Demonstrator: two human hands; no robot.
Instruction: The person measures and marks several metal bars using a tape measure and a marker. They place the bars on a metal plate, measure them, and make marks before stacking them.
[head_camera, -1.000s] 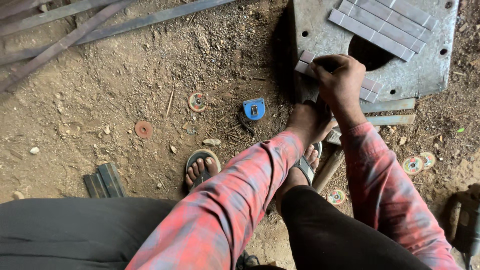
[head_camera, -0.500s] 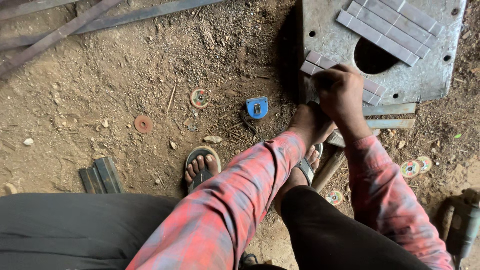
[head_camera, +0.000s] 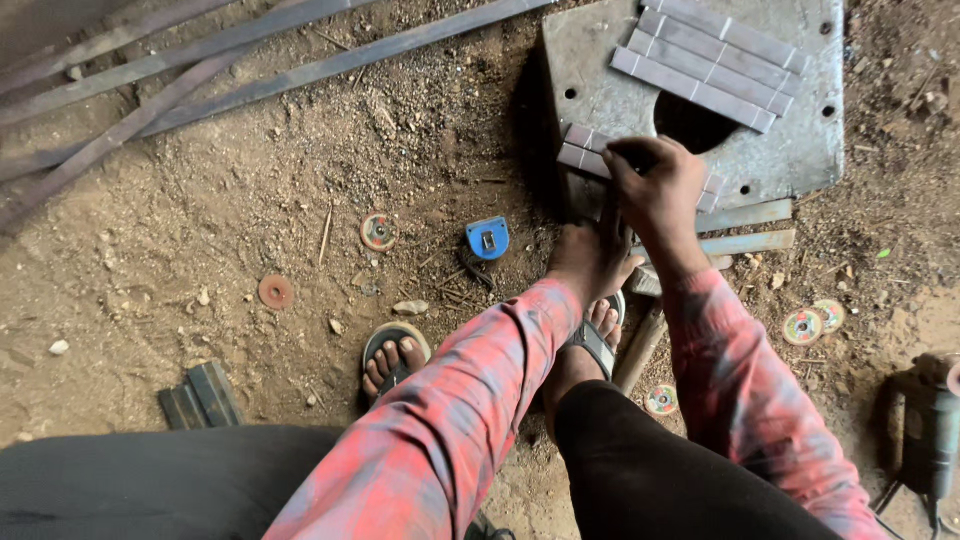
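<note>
My right hand (head_camera: 655, 188) is clenched on short flat metal strips (head_camera: 582, 150) that lie at the near edge of a thick grey steel plate (head_camera: 600, 80). The plate has a round hole (head_camera: 690, 125). My left hand (head_camera: 590, 258) sits just below, against the plate's edge and my right wrist, with its fingers hidden. Longer flat strips (head_camera: 710, 50) lie side by side on top of the plate. Both sleeves are red plaid. My feet, in sandals (head_camera: 395, 352), rest on the dirt.
A blue tape measure (head_camera: 488, 238) lies on the dirt, with several worn cutting discs (head_camera: 378, 231) scattered around. Long steel bars (head_camera: 250, 60) lie at the upper left and short flat bars (head_camera: 200, 395) at the lower left. An angle grinder (head_camera: 930, 430) is at the right and a wooden handle (head_camera: 640, 348) by my foot.
The view has shifted slightly, and the plate now sits a little lower and to the left. Both hands stay at the plate's near edge, the right still clenched on the strips.
</note>
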